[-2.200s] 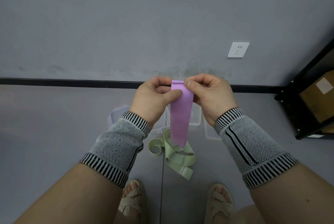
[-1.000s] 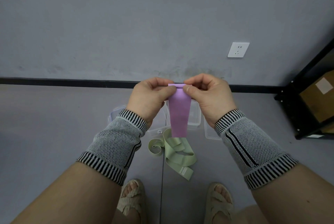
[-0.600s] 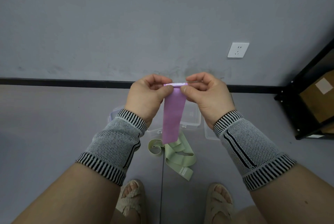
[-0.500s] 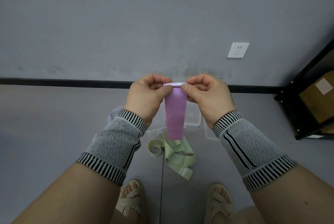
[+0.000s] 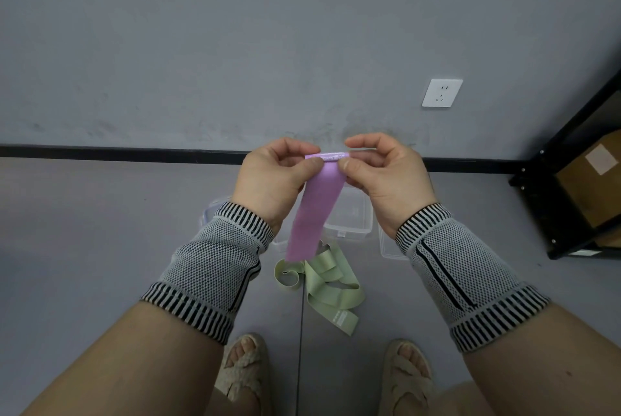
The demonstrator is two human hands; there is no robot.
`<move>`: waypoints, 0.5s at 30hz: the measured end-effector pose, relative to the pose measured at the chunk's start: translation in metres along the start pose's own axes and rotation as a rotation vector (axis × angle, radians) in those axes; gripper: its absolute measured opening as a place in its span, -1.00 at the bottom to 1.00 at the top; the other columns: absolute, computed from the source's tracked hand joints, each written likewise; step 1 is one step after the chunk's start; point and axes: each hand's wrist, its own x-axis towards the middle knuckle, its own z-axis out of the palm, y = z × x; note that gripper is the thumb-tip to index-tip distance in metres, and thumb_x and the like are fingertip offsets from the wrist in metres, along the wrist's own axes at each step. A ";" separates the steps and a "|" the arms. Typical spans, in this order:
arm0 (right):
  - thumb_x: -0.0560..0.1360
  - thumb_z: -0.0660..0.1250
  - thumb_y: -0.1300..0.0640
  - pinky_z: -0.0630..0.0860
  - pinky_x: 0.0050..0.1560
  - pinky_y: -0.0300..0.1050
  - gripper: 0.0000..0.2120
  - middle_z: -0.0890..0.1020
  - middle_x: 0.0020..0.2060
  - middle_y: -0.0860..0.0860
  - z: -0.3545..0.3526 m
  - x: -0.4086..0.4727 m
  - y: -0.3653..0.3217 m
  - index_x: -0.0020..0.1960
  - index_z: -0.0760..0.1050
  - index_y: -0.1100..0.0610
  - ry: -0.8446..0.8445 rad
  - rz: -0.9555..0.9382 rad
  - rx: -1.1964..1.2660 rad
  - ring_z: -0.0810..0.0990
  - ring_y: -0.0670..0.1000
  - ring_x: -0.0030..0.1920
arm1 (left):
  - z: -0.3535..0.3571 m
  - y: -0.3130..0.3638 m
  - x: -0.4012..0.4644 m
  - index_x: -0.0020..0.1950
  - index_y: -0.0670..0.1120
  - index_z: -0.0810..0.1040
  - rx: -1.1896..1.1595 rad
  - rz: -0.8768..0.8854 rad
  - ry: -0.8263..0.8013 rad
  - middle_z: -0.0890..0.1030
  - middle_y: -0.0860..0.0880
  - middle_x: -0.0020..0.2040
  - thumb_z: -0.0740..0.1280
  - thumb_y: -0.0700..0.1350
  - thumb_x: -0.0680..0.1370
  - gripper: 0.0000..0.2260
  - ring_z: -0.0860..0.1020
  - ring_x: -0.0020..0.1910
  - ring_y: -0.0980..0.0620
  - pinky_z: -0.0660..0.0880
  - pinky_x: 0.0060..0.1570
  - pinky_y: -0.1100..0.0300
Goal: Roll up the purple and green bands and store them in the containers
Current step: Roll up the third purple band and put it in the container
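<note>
I hold the purple band (image 5: 314, 210) up in front of me, its top end turned into a small tight roll. My left hand (image 5: 274, 180) pinches the roll's left end and my right hand (image 5: 386, 177) pinches its right end. The rest of the band hangs straight down between my wrists. On the floor below lies the green band (image 5: 331, 284), loose and tangled. Behind it stand clear plastic containers (image 5: 353, 217), partly hidden by the purple band and my hands.
A clear lid or tray (image 5: 388, 247) lies right of the containers. A black shelf frame (image 5: 568, 180) holding a cardboard box (image 5: 594, 180) stands at the right. The grey wall with a socket (image 5: 442, 93) is ahead. My sandalled feet (image 5: 243, 368) are at the bottom.
The top of the purple band has been rolled over into a tight roll between my fingers, and the hanging part has grown shorter. The green band has not moved.
</note>
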 end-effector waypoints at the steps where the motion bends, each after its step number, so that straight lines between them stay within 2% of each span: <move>1: 0.42 0.41 0.33 0.58 -0.01 -0.01 -0.82 0.66 -0.26 0.07 0.000 0.000 0.000 -0.10 0.56 0.07 -0.012 0.010 0.000 0.60 0.03 -0.19 | 0.000 -0.001 0.000 -0.18 -0.12 0.58 0.004 0.006 -0.002 0.60 -0.08 -0.32 0.39 -0.35 0.45 -0.87 0.50 -0.42 0.12 0.43 -0.38 0.31; 3: 0.43 0.42 0.28 0.59 -0.07 -0.08 -0.88 0.66 -0.25 0.06 0.001 -0.001 0.000 -0.13 0.58 0.08 -0.026 0.000 -0.035 0.61 -0.02 -0.22 | -0.001 -0.002 0.000 -0.18 -0.11 0.58 0.014 0.020 -0.008 0.63 -0.19 -0.20 0.39 -0.35 0.45 -0.85 0.57 -0.29 0.03 0.50 -0.26 0.24; 5: 0.44 0.41 0.31 0.60 -0.07 -0.07 -0.87 0.65 -0.27 0.07 0.002 -0.001 0.000 -0.20 0.58 0.09 -0.018 -0.019 -0.058 0.61 -0.02 -0.23 | 0.000 -0.002 -0.001 -0.18 -0.09 0.58 0.023 0.029 -0.014 0.64 -0.20 -0.16 0.39 -0.35 0.45 -0.84 0.59 -0.25 0.01 0.51 -0.21 0.21; 8: 0.42 0.41 0.34 0.62 -0.01 0.04 -0.84 0.66 -0.25 0.12 0.001 0.001 0.001 -0.22 0.58 0.10 -0.002 -0.028 -0.068 0.63 0.06 -0.19 | 0.002 -0.001 -0.001 -0.14 -0.10 0.57 0.010 0.006 -0.016 0.63 -0.06 -0.26 0.38 -0.34 0.46 -0.85 0.53 -0.42 0.19 0.42 -0.38 0.37; 10: 0.41 0.42 0.34 0.61 0.02 0.07 -0.82 0.66 -0.26 0.10 -0.001 0.002 0.002 -0.23 0.58 0.08 0.006 -0.038 -0.081 0.63 0.06 -0.18 | 0.002 -0.001 -0.002 -0.13 -0.11 0.57 0.025 -0.016 -0.022 0.62 0.00 -0.32 0.39 -0.31 0.46 -0.89 0.51 -0.45 0.22 0.37 -0.44 0.42; 15: 0.41 0.41 0.37 0.60 -0.01 -0.06 -0.80 0.64 -0.30 0.02 -0.001 0.001 0.002 -0.23 0.56 0.08 0.001 -0.069 -0.092 0.62 -0.04 -0.21 | 0.002 0.000 -0.002 -0.19 -0.13 0.58 0.035 -0.012 -0.034 0.60 -0.01 -0.36 0.40 -0.29 0.46 -0.92 0.50 -0.48 0.22 0.35 -0.47 0.44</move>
